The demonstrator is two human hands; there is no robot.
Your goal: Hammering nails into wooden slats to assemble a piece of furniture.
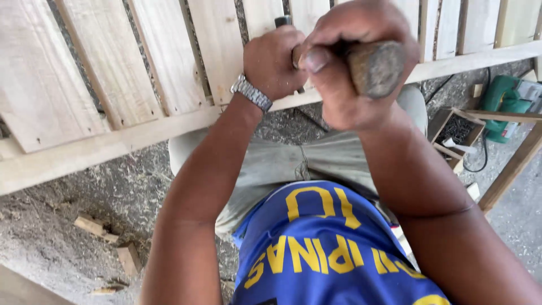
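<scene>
Hammer handle (pixel 374 66) — a worn, brownish-grey wooden butt, rounded and scuffed at its end — sits at about one o'clock in the head view, pointing back toward the camera out of a closed fist. Going from the left: at nine to eleven o'clock the pale slatted panel (pixel 113 73) lies across the scene, its boards nailed to a long cross rail (pixel 101 148), apparently propped at working height so both hands can reach its edge. On the sawdust-covered ground (pixel 51 226) at eight o'clock lie a few wood offcuts (pixel 96 227). Near twelve o'clock the left hand (pixel 274 62), with a metal watch (pixel 251 93) on the wrist, is curled tight round a thin dark tool (pixel 282 21) whose tip shows above the knuckles — probably held there to steady it against the rail. Just beside it, touching, the right hand (pixel 353 68) wraps all its fingers firmly about the handle, thumb pressed across the front; the hammer's head is hidden behind the hands, so its contact cannot be told. At three o'clock a green power tool (pixel 508 101) rests beside a small wooden box (pixel 454 133).
</scene>
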